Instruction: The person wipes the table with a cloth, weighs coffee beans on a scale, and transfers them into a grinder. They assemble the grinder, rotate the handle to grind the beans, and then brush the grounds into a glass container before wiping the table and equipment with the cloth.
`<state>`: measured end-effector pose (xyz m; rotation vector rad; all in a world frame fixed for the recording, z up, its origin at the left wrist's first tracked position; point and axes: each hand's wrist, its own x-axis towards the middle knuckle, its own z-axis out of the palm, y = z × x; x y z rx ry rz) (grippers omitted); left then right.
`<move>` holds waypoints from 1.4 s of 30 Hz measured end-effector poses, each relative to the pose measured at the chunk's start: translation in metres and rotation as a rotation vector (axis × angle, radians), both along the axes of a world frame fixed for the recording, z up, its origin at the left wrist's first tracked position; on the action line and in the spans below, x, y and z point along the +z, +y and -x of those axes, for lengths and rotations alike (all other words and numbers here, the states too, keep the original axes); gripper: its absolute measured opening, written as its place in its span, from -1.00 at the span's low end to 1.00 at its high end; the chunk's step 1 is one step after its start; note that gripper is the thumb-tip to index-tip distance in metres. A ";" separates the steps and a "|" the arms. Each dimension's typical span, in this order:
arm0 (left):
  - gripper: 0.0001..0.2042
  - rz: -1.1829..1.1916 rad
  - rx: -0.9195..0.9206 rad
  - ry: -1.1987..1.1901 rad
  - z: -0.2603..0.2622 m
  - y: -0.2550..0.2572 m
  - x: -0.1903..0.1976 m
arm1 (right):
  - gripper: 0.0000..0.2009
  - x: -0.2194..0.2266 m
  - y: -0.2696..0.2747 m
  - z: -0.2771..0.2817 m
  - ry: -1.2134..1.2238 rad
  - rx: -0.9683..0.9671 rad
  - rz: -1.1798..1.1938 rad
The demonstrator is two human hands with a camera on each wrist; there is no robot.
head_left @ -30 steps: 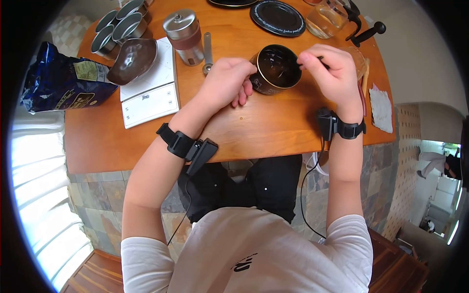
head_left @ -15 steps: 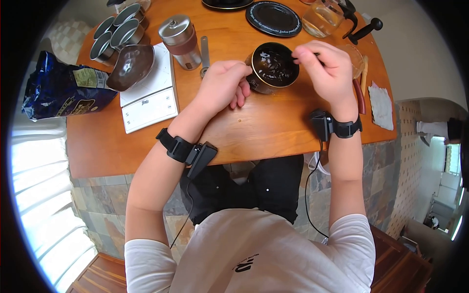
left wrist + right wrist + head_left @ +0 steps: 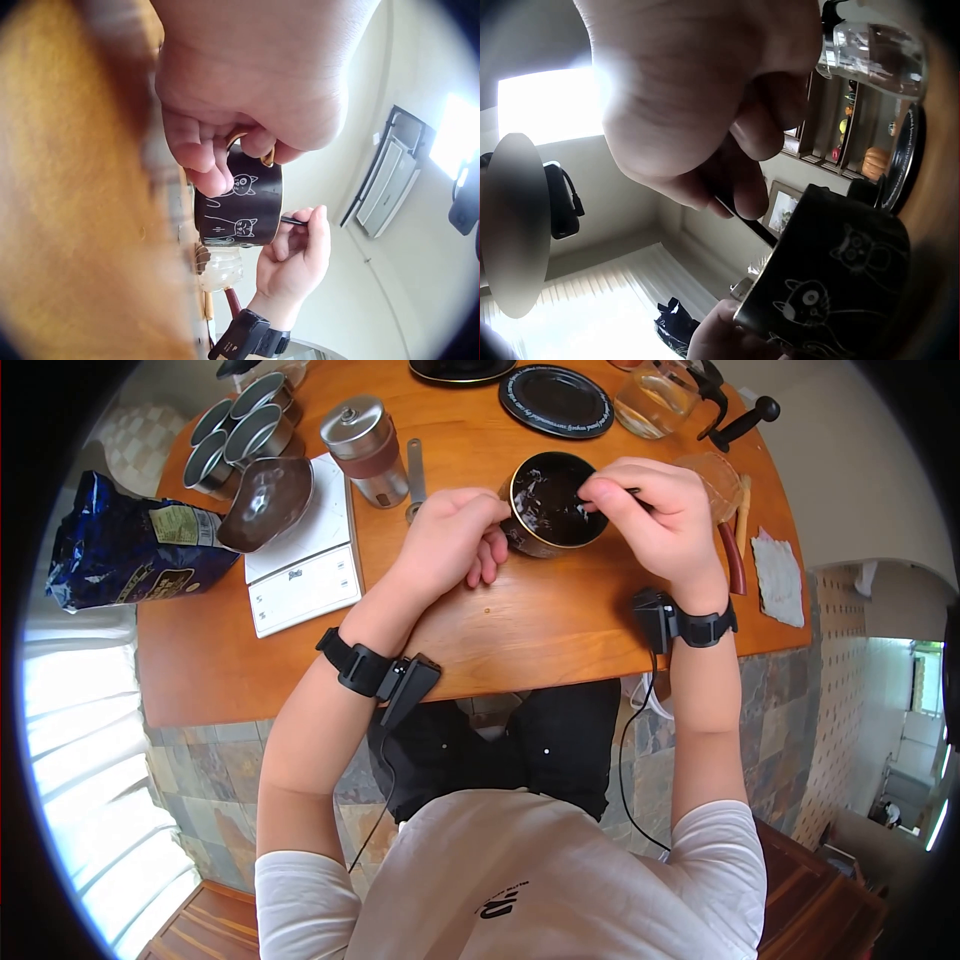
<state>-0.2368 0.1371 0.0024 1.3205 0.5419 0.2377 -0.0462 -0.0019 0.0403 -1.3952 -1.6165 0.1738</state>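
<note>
A dark mug (image 3: 530,544) with a gold rim and white cat drawings stands on the wooden table, with dark, shiny liquid inside. My left hand (image 3: 450,536) grips its gold-edged handle (image 3: 268,157), fingers curled through and against the mug's side. Over the opposite side of the rim, my right hand (image 3: 658,520) pinches a thin black utensil (image 3: 748,220) between thumb and fingers. That utensil slants down into the mug, and its lower end is hidden there.
Left of the mug are a measuring spoon (image 3: 415,465), a steel hand grinder (image 3: 365,452), a white scale (image 3: 305,595) bearing a brown bowl (image 3: 268,500), and a blue bag (image 3: 130,550). Behind stand a black plate (image 3: 557,402) and a glass pitcher (image 3: 650,405). A cloth (image 3: 778,580) lies right.
My right hand has shifted left with the utensil, further over the mug's opening. Reflections on the liquid have changed. My left hand keeps its grip on the mug's handle.
</note>
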 end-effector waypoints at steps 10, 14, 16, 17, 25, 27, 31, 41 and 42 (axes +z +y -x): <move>-0.72 0.015 -0.001 -0.013 0.001 0.000 0.000 | -0.87 0.000 0.001 0.001 -0.025 0.013 -0.049; -0.73 0.001 0.000 -0.017 0.003 0.000 0.002 | -0.86 -0.003 0.000 -0.007 -0.014 -0.148 -0.109; -0.73 -0.004 0.000 -0.015 0.004 0.000 0.003 | -0.87 0.004 -0.004 -0.007 0.001 -0.046 -0.057; -0.73 -0.003 -0.004 -0.010 0.003 -0.001 0.002 | -0.87 0.004 -0.003 -0.005 -0.019 -0.006 -0.045; -0.73 0.020 -0.002 -0.015 0.003 0.000 0.002 | -0.89 0.001 -0.002 -0.008 -0.026 -0.080 -0.091; -0.73 0.013 -0.017 -0.017 0.003 -0.001 0.002 | -0.88 0.005 -0.002 -0.002 -0.032 0.010 -0.034; -0.73 0.007 -0.005 0.000 0.001 -0.001 0.000 | -0.88 -0.002 0.003 0.002 -0.087 -0.028 -0.093; -0.73 0.019 -0.002 0.003 0.002 0.000 0.000 | -0.89 -0.003 0.001 -0.005 -0.036 -0.176 -0.069; -0.73 0.019 -0.002 -0.005 0.002 0.001 0.000 | -0.89 -0.002 0.000 -0.005 -0.038 -0.175 -0.069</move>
